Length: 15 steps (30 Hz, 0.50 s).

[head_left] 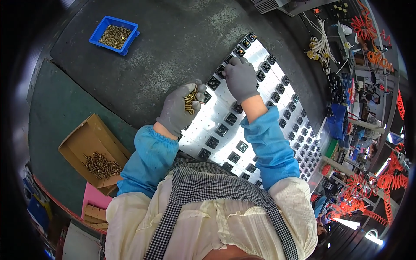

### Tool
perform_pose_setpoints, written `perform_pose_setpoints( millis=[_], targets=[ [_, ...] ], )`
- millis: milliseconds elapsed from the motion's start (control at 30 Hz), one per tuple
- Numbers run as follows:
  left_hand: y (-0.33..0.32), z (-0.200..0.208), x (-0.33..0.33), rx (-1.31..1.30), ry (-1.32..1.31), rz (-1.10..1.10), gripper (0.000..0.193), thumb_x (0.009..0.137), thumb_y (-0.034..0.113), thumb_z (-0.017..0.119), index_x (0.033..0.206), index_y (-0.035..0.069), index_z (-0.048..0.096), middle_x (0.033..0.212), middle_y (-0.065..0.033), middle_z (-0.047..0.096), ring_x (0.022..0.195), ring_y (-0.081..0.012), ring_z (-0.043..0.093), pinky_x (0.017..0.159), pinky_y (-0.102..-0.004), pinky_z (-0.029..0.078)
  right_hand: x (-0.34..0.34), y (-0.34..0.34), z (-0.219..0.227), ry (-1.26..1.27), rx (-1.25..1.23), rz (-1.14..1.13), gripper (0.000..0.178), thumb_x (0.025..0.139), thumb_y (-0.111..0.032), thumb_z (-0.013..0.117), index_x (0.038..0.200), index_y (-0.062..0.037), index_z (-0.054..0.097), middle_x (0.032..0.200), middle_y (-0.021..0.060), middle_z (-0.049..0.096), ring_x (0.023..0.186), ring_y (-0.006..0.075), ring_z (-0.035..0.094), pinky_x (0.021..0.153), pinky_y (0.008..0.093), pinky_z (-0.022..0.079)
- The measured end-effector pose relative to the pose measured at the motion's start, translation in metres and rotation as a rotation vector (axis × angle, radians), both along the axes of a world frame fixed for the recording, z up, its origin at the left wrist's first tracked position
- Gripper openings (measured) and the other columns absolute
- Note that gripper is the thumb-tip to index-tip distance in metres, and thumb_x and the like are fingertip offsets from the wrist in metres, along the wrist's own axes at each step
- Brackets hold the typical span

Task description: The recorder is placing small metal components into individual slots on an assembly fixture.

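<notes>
Ideally, let the loose brass-coloured metal screws point(190, 100) sit low in the cup of your grey-gloved left hand point(177, 106), since a few lie close to the gap between the fingers and could slip out. Those fingers are half curled around the pile, palm turned up, thumb side toward the far end of the bench point(164, 47).

Your grey-gloved right hand point(241, 80) is palm down, with bent fingers reaching over the edge of the silvery flat metal panel point(195, 138). Just beside them sits a black square block point(219, 72), one of many in rows across the panel. The fingertips are hidden beneath the glove, so I cannot tell whether they pinch a screw, press together or only touch the block. For a steady placement, I would bring the fingertips straight down over the block and turn the wrist slightly so that you can see the contact.

Both forearms, in bright blue cloth sleeves point(275, 143), reach forward from your body; the left stands lower and bends inward, while the right reaches farther out. Well beyond your left fingers, to their left, is a blue plastic bin point(108, 47) of small metal parts; behind them, near that elbow, a brown cardboard box point(97, 132) holds more screws.
</notes>
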<state>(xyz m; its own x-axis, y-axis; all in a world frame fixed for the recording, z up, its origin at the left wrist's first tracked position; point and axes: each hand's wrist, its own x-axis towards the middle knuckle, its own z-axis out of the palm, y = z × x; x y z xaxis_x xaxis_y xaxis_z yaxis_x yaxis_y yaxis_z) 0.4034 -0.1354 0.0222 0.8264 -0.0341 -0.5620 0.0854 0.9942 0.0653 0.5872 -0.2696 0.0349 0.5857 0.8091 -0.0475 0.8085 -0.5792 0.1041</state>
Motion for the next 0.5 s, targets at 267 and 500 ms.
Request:
perform_pose_setpoints(
  millis=[267,500],
  targets=[
    [0.015,0.011,-0.009,-0.094,-0.059,0.121,0.031,0.098,0.014,0.052,0.126,0.002,0.055,0.114,-0.0089,0.060,0.092,-0.0135,0.059,0.066,-0.0198,0.053,-0.004,-0.002,0.021,0.076,0.307,-0.060,0.017,0.084,-0.021,0.070,0.095,-0.0090,0.073,0.104,0.0070,0.066,0.101,0.0304,0.062,0.083,0.0429,0.052],
    [0.038,-0.006,-0.027,-0.122,-0.017,0.234,0.017,0.098,0.015,0.054,0.108,0.002,0.055,0.096,-0.0042,0.055,0.082,-0.0109,0.053,0.056,-0.0198,0.046,-0.036,0.054,0.016,0.251,0.065,0.310,0.016,0.086,-0.024,0.067,0.098,-0.0134,0.070,0.096,0.0066,0.070,0.096,0.0303,0.065,0.078,0.0444,0.050]
  ],
)
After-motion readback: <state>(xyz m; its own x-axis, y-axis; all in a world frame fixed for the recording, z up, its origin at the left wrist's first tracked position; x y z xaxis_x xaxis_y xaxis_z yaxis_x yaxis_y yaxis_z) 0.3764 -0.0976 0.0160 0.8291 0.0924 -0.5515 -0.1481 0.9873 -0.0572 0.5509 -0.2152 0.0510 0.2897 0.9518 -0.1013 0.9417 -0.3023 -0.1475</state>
